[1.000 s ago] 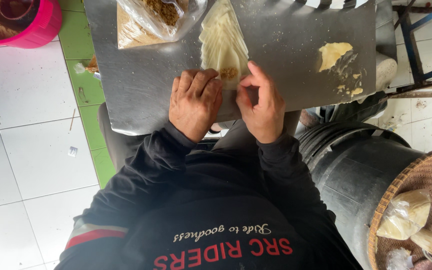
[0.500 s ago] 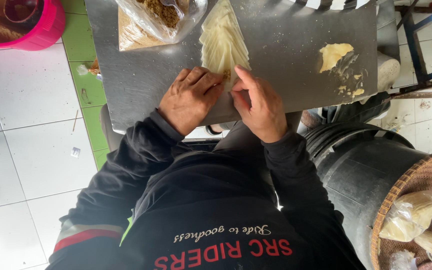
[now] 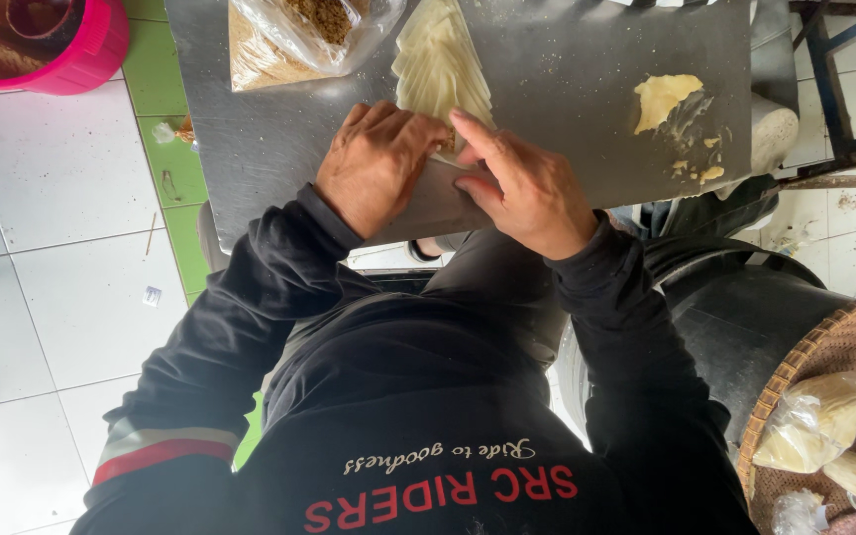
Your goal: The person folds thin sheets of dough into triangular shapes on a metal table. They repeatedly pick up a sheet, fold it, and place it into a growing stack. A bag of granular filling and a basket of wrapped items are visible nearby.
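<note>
Both hands work at the surface's near edge: left hand and right hand, fingers pinching the pale wrapper sheet; folding it calls for even, snug pressure.

Floor: white square tiles with a green tiled strip lay under the bench.
Bench: a grey metal top stood in even daylight.
Right side: a blue metal frame and a woven basket's rim showed.
</note>
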